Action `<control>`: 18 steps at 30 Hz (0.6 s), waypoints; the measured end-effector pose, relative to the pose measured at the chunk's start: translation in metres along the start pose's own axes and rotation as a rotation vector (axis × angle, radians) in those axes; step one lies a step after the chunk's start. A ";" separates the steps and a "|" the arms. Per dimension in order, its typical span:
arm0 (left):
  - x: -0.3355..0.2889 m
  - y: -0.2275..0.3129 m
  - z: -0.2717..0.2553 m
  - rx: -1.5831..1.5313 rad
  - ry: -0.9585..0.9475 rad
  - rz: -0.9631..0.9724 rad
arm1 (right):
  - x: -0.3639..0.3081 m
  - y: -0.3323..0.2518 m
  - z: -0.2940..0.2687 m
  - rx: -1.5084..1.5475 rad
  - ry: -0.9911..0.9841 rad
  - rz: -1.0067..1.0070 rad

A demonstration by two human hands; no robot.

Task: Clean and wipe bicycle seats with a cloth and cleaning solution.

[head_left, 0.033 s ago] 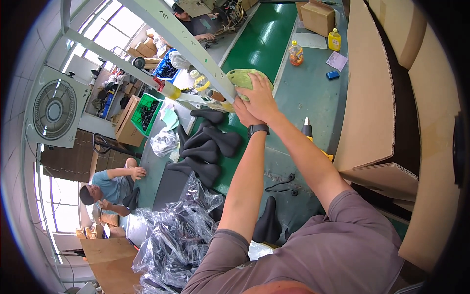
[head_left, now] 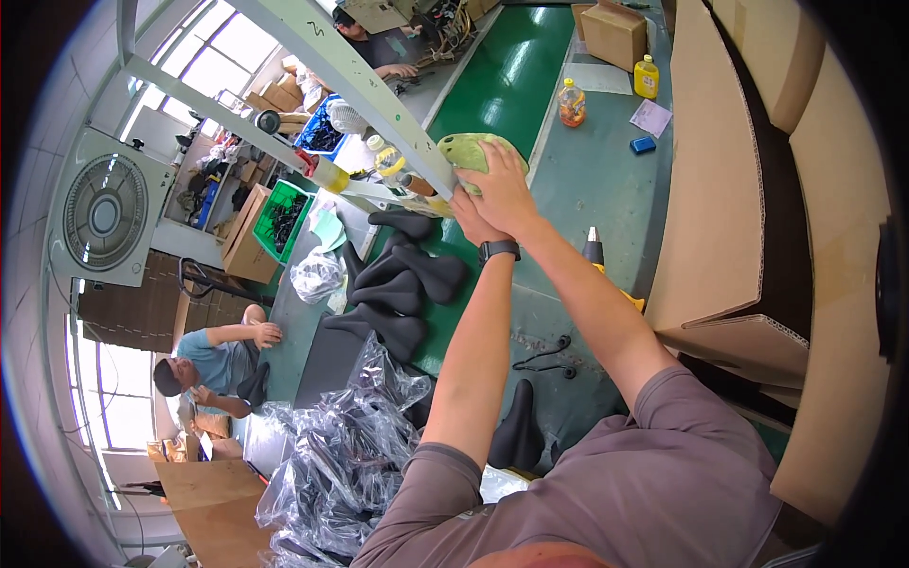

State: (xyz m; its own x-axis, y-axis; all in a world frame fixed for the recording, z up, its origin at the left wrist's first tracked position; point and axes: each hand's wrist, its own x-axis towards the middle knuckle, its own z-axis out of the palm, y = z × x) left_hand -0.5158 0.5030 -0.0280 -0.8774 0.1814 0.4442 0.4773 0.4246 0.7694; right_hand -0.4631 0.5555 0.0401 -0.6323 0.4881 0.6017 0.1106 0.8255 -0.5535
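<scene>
Both my arms stretch forward to a white metal post (head_left: 383,99). A rounded light-green object (head_left: 459,150) with dark spots, soft-looking, sits against this post. My right hand (head_left: 500,185) is closed over its near side, fingers curved across the top. Just below, my left hand (head_left: 473,216), with a dark watch at the wrist, is by the post and under the green object. Its fingers are mostly hidden, so its grip does not show. Left of my hands, several black bicycle saddles (head_left: 431,272) lie in a heap on the green belt.
Clear plastic bags (head_left: 331,464) pile up at my left. A heat gun (head_left: 595,248), a black bent part (head_left: 549,358) and another saddle (head_left: 517,431) lie near my arms. An orange-filled bottle (head_left: 572,102) stands ahead; large cardboard (head_left: 720,189) rises right. A seated person (head_left: 218,360) works left.
</scene>
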 end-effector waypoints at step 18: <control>-0.003 0.010 -0.005 -0.010 -0.023 -0.024 | -0.001 0.002 0.000 -0.015 0.016 0.007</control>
State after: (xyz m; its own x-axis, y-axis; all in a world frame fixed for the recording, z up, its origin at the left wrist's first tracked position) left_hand -0.5079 0.5025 -0.0201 -0.8893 0.1915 0.4152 0.4566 0.4202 0.7842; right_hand -0.4624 0.5568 0.0385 -0.6189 0.4982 0.6073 0.1262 0.8261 -0.5491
